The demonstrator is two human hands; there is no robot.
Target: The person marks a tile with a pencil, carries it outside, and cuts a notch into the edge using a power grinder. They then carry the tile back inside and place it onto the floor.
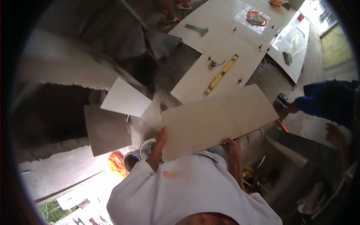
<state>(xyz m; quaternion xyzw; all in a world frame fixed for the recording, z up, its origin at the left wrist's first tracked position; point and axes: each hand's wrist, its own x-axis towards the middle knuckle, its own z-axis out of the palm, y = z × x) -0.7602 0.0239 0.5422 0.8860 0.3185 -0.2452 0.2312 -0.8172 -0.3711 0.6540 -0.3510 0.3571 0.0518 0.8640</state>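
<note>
A long beige floor tile [219, 120] is held across the front of my body, tilted a little up to the right. My left hand [161, 138] grips its short left edge, the fingers partly hidden by the tile. My right hand [231, 145] is closed on the lower long edge, with the other fingers out of sight beneath. Beyond the tile's far edge, a yellow spirit level [222, 74] lies on laid floor tiles [193, 80]. A white cut tile piece [125, 98] and a grey-brown tile piece [107, 131] rest to the left of my left hand.
Buckets [147, 148] stand beside my left arm. A green-handled hammer [197, 29] and a coiled orange hose [256, 18] lie on the laid tiles. To the right stands a person in blue shorts [324, 99]; another person's feet [170, 19] show at the top.
</note>
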